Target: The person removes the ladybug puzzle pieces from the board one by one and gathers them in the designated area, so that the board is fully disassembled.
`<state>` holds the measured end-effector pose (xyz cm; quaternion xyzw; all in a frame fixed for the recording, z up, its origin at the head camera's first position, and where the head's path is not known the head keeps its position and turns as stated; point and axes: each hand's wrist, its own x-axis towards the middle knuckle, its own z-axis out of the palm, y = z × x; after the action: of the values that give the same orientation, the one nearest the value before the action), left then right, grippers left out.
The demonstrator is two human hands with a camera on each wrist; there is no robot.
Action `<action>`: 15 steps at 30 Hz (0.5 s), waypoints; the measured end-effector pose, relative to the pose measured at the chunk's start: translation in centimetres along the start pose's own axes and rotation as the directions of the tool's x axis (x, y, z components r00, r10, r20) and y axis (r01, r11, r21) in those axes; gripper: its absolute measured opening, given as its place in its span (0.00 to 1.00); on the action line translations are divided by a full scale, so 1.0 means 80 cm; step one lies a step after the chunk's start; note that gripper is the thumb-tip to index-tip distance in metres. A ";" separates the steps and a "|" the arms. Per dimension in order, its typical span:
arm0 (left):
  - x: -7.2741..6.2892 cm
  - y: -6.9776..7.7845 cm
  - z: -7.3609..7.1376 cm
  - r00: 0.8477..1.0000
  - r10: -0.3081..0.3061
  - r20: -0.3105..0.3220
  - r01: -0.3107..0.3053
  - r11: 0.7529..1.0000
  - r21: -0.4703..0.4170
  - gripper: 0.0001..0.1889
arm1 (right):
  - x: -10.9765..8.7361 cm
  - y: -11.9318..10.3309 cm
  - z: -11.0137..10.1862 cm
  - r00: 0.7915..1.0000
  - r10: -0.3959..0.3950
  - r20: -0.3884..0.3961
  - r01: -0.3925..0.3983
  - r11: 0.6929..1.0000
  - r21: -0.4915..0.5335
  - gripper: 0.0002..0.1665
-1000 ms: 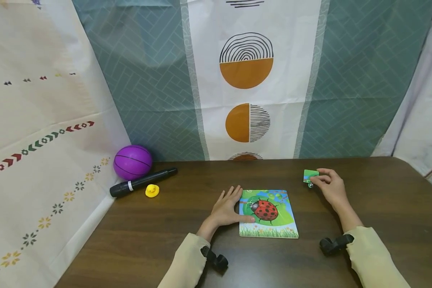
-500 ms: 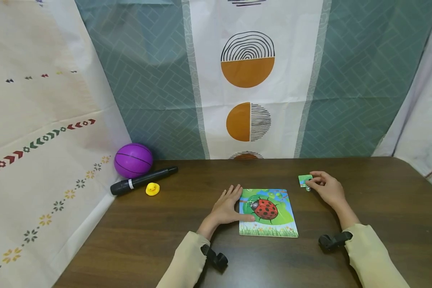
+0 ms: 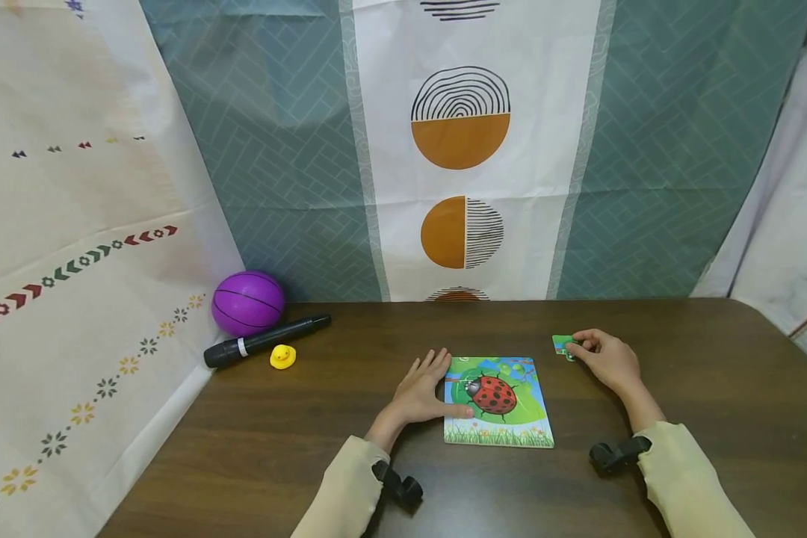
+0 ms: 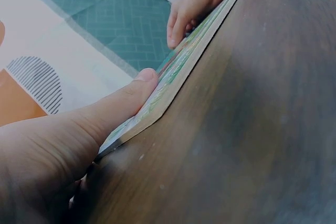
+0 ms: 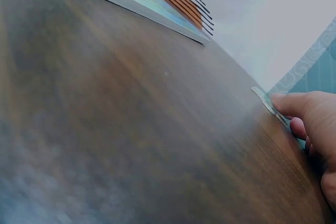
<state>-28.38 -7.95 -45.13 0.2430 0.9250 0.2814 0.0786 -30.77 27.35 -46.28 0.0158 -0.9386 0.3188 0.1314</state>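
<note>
A square board (image 3: 496, 403) with a ladybug picture lies on the table in the head view. My left hand (image 3: 420, 392) rests at its left side, fingers spread and straight, with the thumb laid over the picture. That thumb (image 4: 126, 98) reaches across the board's edge in the left wrist view. To the right and farther back, my right hand (image 3: 608, 359) pinches a small green puzzle piece (image 3: 562, 344) by its right end. Seen from the right wrist, the thin piece (image 5: 265, 100) is low over the table, its held end hidden by the fingers.
On the left of the table (image 3: 255, 448) are a purple ball (image 3: 247, 302), a black stick-like object (image 3: 269, 340) with a white band, and a yellow rubber duck (image 3: 283, 356). A patterned curtain (image 3: 296, 149) hangs behind the table's back edge.
My right hand has moved a little left and toward me with the puzzle piece, which has come down lower. My left hand and the board stay where they were.
</note>
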 end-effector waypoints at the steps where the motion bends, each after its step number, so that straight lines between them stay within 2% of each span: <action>1: 0.000 0.000 0.000 1.000 0.000 0.001 0.000 1.000 0.000 0.55 | -0.001 0.000 0.000 1.000 0.005 -0.003 -0.005 1.000 0.005 0.26; 5: 0.000 0.001 0.000 1.000 0.000 0.003 0.000 1.000 0.000 0.55 | -0.003 -0.003 -0.002 0.998 0.029 -0.046 -0.027 0.998 0.059 0.26; 9: -0.001 0.003 0.000 1.000 -0.003 0.006 0.003 1.000 -0.007 0.55 | -0.009 -0.013 -0.002 0.995 0.039 -0.093 -0.021 0.982 0.189 0.24; 12: -0.002 0.004 -0.001 1.000 -0.003 0.004 0.004 1.000 -0.006 0.55 | -0.013 -0.027 0.003 0.997 0.019 -0.081 0.004 0.961 0.276 0.23; 15: -0.001 0.003 -0.001 1.000 0.000 0.001 0.000 1.000 0.000 0.55 | -0.017 -0.046 0.011 0.999 -0.014 -0.044 0.027 0.950 0.312 0.22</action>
<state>-28.22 -7.86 -44.95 0.2431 0.9250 0.2810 0.0792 -29.26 23.79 -45.08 0.0397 -0.8733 0.4619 0.1498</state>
